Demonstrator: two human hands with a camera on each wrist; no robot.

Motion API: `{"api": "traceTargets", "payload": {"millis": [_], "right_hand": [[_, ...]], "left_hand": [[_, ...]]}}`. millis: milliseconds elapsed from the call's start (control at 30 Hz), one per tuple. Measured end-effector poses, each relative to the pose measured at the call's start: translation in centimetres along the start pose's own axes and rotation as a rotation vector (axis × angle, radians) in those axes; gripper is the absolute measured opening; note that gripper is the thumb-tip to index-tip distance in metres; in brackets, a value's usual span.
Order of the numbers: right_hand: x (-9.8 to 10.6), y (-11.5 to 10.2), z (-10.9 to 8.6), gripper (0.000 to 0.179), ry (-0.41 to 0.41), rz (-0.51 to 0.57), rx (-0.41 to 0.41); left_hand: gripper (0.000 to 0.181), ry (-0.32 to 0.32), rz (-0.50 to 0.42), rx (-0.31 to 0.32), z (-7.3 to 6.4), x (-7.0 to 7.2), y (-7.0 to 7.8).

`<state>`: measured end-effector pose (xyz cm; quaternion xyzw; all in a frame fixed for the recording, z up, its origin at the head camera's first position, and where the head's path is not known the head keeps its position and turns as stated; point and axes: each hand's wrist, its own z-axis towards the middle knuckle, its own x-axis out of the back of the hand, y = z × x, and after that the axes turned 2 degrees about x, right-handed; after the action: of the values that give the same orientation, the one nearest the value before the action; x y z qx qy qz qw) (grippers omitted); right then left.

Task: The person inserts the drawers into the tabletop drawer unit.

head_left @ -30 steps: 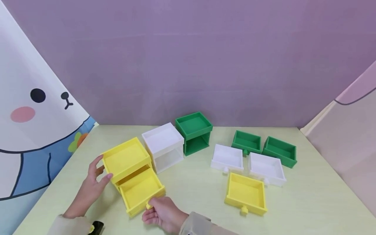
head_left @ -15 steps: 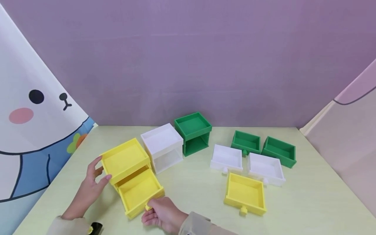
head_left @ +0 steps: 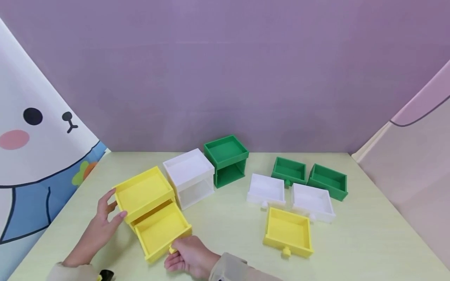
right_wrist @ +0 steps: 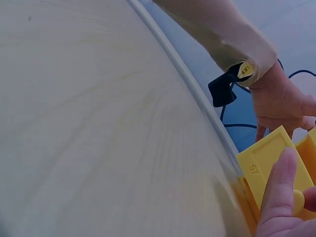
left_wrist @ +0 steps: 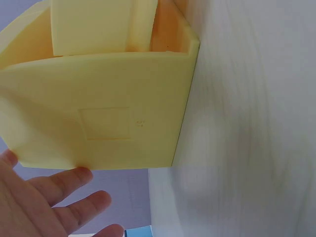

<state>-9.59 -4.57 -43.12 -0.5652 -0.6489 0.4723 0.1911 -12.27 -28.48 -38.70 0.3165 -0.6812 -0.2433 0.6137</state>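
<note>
A yellow cabinet [head_left: 144,191] with a tray-like top stands at the left of the table. My left hand [head_left: 100,226] spans its left side, thumb at the near corner and fingers toward the back. In the left wrist view, fingertips [left_wrist: 81,174] touch the edge of the cabinet's side panel [left_wrist: 103,113]; the other fingers are spread loosely. A yellow drawer [head_left: 163,230] sits partly in the cabinet, most of its length outside. My right hand [head_left: 191,255] pinches the drawer's round knob [right_wrist: 298,202], with one finger along its front. The drawer's rear end is hidden inside.
A white cabinet [head_left: 190,168] and a green cabinet [head_left: 226,152] stand beside the yellow one, their fronts hollow. To the right lie a second yellow drawer [head_left: 288,232], two white drawers [head_left: 266,189] and two green drawers [head_left: 290,169]. A purple backdrop [head_left: 225,78] rises behind the table.
The head view has turned slightly, so everything appears shifted to the left. Both hands, the yellow cabinet and its drawer keep nearly the same places relative to one another.
</note>
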Motion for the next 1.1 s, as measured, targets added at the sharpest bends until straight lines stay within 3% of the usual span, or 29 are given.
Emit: {"api": "traceTargets", "payload": {"millis": [400,833,1100], "right_hand": [[-0.12,0.18,0.21,0.013,0.046,-0.038,-0.008],[-0.36,0.81,-0.10,0.012,0.130,0.117,0.057],[-0.09,0.13,-0.49,0.010,0.119,0.073,0.071]], "left_hand": [[0.086,-0.014,-0.011,0.015,0.06,0.12,0.20],[0.087,-0.014,-0.017,0.020,0.16,0.08,0.28],[0.086,-0.004,-0.012,0.019,0.18,0.17,0.37]]}}
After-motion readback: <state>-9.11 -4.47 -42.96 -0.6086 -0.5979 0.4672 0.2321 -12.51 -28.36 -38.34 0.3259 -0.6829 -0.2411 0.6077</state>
